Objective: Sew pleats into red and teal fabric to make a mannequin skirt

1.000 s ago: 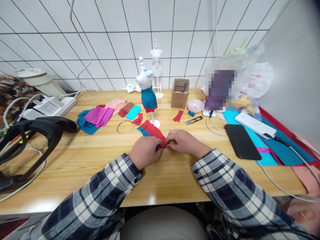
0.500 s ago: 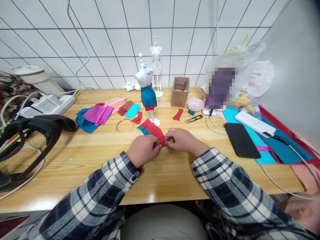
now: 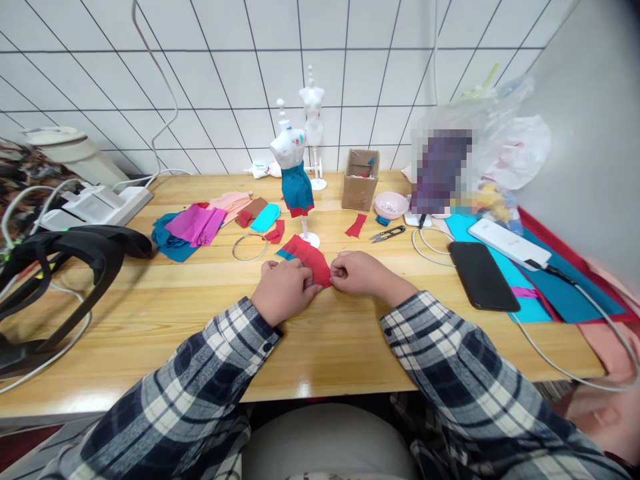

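Note:
A red piece of cloth (image 3: pixel 311 257) with a teal edge showing at its left lies on the table between my hands. My left hand (image 3: pixel 284 288) is closed on its lower left edge, thumb and fingers near the bottom corner. On the right corner, my right hand (image 3: pixel 361 273) pinches the same cloth; whether a needle or pin is in those fingertips is too small to tell. Just behind the cloth stands a small white dress form (image 3: pixel 289 148) wearing a teal skirt (image 3: pixel 297 187) with a red hem.
Behind stand another white form (image 3: pixel 313 110) and a cardboard box (image 3: pixel 359 190). Thread snips (image 3: pixel 388 234) and a pink bowl (image 3: pixel 391 205) lie right; a phone (image 3: pixel 484 277) lies farther right. Cloth scraps (image 3: pixel 197 228) and a metal ring (image 3: pixel 250 247) are left, beyond a black headset (image 3: pixel 100 287).
My left hand's fingers have shifted on the cloth, and more red shows beside them. My right hand keeps its pinch in nearly the same place. The whole view has tilted slightly.

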Demonstrator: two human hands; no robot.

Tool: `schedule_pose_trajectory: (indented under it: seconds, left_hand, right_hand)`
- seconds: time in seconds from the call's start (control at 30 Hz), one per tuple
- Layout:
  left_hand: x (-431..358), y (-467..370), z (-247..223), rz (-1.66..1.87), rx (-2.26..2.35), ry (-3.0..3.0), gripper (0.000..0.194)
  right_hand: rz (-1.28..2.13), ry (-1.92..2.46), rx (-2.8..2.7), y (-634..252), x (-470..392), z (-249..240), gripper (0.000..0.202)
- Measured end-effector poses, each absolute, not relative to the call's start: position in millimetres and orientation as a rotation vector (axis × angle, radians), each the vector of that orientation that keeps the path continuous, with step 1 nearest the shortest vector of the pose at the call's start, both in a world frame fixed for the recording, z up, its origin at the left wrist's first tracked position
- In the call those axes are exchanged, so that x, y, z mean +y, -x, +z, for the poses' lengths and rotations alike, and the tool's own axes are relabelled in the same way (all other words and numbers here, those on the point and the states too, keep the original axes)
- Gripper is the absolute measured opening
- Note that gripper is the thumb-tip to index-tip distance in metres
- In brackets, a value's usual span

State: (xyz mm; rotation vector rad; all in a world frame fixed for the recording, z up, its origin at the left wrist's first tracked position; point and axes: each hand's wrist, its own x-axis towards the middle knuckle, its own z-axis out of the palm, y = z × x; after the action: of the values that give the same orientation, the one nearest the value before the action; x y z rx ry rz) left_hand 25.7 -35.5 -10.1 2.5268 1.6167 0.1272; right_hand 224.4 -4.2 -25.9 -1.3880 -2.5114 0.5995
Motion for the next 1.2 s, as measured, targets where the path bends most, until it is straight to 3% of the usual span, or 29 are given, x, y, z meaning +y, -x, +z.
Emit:
schedule_pose_trajectory:
  seconds: [0.17, 0.3, 0.53, 0.63, 0.77, 0.97, 1.2]
  left_hand:
    - [-37.6, -29.9, -1.0, 0.246, 1.460, -2.737, 0.026]
    - [-38.9, -35.9, 1.1, 0.141, 1.196, -2.844, 0.016]
    - [-35.6, -34.7, -7.8, 0.081, 1.244, -2.795, 0.022]
    - [-35.3, -33.7, -8.9, 0.114, 1.239, -2.796, 0.023]
    - [-33.4, -31.1, -8.2, 0.111, 1.241, -2.820, 0.024]
    - [-26.4, -24.0, -10.9, 0.288, 1.205, -2.686, 0.017]
    - [-19.1, -16.0, -7.9, 0.526, 1.240, -2.327, 0.014]
  right_hand:
    - [0.599, 1.417, -2.510, -223.5, -4.9, -25.6, 0.012]
    - [0.618, 1.426, -2.512, -223.2, -4.3, -24.0, 0.012]
    - [0.597, 1.372, -2.480, -224.6, -3.2, -25.2, 0.004]
    - [0.536, 1.255, -2.381, -229.6, -3.3, -27.8, 0.019]
    - [0.551, 1.076, -2.496, -234.5, -4.5, -28.2, 0.015]
    - [0.392, 1.044, -2.578, -229.8, -6.6, -25.1, 0.010]
    - [0.582, 0.970, -2.352, -231.5, -5.0, -29.8, 0.011]
